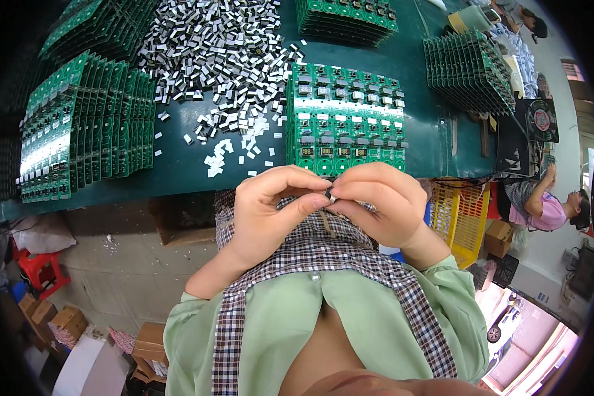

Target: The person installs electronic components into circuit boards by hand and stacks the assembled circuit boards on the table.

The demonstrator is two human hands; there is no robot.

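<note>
Between my two hands, just in front of the table's near edge, is a small black-and-white display module (330, 194). My left hand (270, 208) pinches it with thumb and forefinger. My right hand (384, 201) grips its other side, so the fingers cover most of it. Right beyond my fingertips lies a green circuit board panel (346, 125) carrying rows of small parts. Several display modules with bare digit faces (325, 152) sit in its nearest row. A large heap of loose modules (211, 53) spreads to the left of the panel.
Small white slips (218, 157) are scattered near the heap. Upright stacks of green boards stand at left (89, 125), back (346, 20) and right (468, 72) on the green table (185, 178). Below right is a yellow crate (465, 221); another person (548, 204) sits beyond it.
</note>
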